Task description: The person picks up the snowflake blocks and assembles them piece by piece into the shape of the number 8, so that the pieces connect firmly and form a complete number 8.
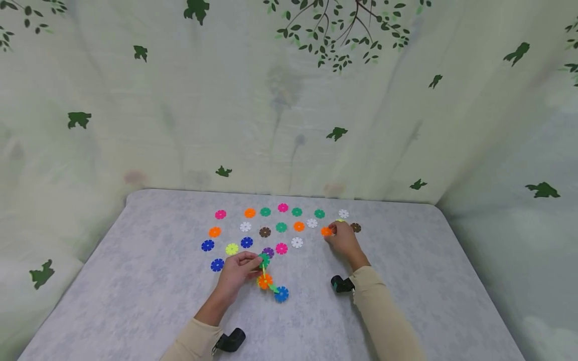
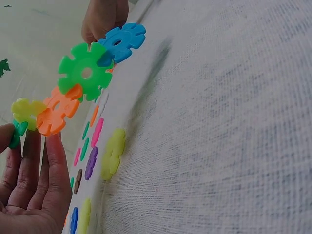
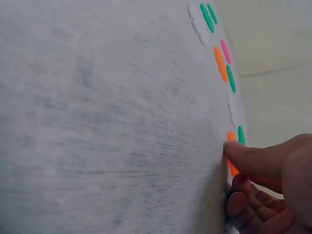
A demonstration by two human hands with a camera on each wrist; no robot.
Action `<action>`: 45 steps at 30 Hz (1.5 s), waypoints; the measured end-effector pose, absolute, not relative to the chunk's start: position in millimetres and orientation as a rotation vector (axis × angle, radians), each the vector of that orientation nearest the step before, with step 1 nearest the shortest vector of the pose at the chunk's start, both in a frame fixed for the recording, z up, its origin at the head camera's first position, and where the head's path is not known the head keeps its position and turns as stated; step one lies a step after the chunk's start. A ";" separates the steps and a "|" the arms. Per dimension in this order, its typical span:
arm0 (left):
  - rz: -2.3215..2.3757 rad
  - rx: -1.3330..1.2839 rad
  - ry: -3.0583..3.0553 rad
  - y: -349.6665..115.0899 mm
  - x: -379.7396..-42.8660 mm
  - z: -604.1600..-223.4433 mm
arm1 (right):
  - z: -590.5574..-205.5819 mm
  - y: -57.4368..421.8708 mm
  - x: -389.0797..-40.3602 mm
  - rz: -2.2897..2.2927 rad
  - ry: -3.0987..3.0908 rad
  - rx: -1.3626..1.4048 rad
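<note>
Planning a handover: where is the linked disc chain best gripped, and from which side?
Probably grip the chain by its blue end disc, pinched across the flat faces at the outer rim, from the person's right: only one edge meets the next green disc, and the left hand holds the other end.

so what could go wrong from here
The left hand holds the chain of linked discs near one end, so it might come apart and the blue disc at the far end could drop. The right hand, at an orange disc, might nudge the nearby brown disc.
</note>
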State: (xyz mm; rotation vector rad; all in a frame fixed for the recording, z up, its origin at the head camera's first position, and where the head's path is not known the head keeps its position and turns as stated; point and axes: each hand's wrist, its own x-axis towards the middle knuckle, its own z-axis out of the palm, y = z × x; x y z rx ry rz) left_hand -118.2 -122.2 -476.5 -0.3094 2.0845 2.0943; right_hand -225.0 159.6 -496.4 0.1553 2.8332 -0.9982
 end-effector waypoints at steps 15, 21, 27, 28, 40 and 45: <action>2.047 -0.329 2.145 -113.6 -111.9 -482.7 | -492.0 126.8 -188.9 -1.640 2.395 -0.441; 2.073 -0.352 2.127 -108.2 -111.4 -480.2 | -480.4 99.4 -173.0 -1.633 2.312 -0.762; 2.103 -0.369 2.087 -107.2 -112.5 -480.0 | -480.0 88.8 -169.4 -1.689 2.329 -0.919; 2.108 -0.373 2.080 -107.5 -112.8 -480.3 | -480.0 87.5 -169.3 -1.690 2.334 -0.961; 2.180 -0.412 2.038 -109.0 -110.2 -477.2 | -471.5 75.6 -170.1 -1.577 2.457 -1.293; 2.145 -0.461 2.067 -108.0 -104.7 -478.0 | -466.3 73.3 -167.1 -1.532 2.436 -1.277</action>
